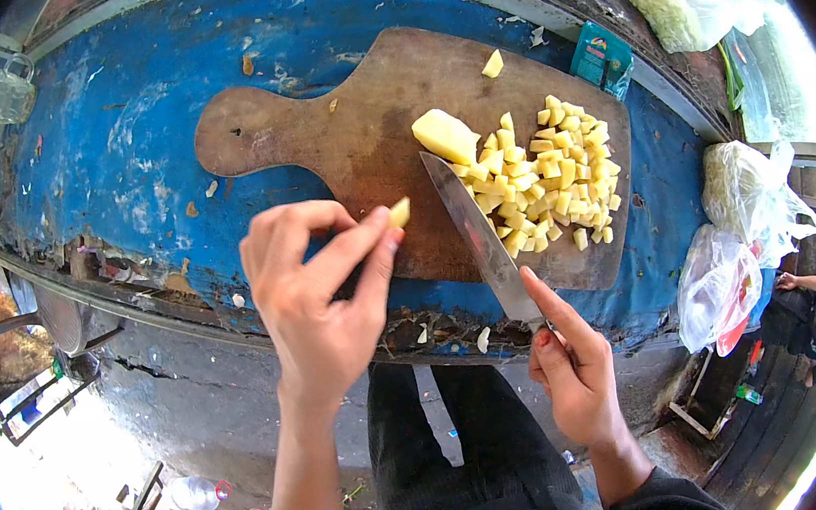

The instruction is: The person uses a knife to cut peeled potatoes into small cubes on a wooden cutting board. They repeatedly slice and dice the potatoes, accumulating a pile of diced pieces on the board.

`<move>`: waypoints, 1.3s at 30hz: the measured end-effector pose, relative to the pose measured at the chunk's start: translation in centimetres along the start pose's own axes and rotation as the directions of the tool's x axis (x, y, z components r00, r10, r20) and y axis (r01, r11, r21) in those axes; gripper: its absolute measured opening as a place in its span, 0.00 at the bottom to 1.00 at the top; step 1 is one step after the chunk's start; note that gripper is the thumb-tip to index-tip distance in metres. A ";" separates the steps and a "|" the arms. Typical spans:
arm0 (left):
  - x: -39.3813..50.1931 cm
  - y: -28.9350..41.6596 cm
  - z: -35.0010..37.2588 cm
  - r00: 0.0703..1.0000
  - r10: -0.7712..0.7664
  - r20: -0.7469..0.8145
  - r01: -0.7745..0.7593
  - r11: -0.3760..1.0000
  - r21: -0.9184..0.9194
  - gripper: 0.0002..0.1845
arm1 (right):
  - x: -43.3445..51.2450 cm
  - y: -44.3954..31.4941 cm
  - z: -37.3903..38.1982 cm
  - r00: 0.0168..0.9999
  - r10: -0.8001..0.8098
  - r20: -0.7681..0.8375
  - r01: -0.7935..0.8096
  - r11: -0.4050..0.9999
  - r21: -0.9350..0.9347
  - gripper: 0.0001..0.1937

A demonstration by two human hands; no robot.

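Observation:
My left hand pinches a small pale-yellow potato piece between thumb and forefinger, above the near edge of a wooden cutting board. My right hand grips a kitchen knife, its forefinger stretched along the blade. The blade slants over the board, with its tip close to a larger peeled potato chunk. To the right of the blade lies a heap of diced potato. One loose potato piece rests near the board's far edge. The knife's handle is mostly hidden in my fist.
Beneath the board is a worn blue table covering. A teal packet touches the board's far right corner. Plastic bags sit at the right edge, and a glass mug stands far left. Another person is at the far right.

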State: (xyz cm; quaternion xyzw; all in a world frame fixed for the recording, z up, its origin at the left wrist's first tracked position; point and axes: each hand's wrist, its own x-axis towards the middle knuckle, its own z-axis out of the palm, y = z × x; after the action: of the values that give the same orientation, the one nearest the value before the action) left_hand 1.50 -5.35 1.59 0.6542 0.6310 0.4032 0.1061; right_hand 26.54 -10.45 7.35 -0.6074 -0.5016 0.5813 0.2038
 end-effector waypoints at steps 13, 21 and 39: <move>-0.9 0.1 1.5 0.999 -0.011 -0.046 0.008 0.998 -0.056 0.14 | 1.1 -0.3 2.2 0.912 -0.407 0.057 0.378 0.775 -0.507 0.37; -0.8 0.1 1.6 0.994 -0.057 -0.098 0.041 0.986 -0.162 0.13 | 1.6 -0.3 3.0 0.909 -0.416 -0.004 0.358 0.788 -0.500 0.35; -1.2 -0.1 0.8 0.988 -0.142 -0.053 0.123 0.955 -0.271 0.12 | 1.0 -0.6 3.5 0.920 -0.388 0.049 0.338 0.724 -0.601 0.35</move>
State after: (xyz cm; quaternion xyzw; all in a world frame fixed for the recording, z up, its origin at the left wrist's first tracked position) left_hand 2.13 -6.14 0.48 0.5751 0.6168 0.4998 0.1973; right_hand 22.97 -10.54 6.56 -0.5530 -0.7594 0.3167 0.1312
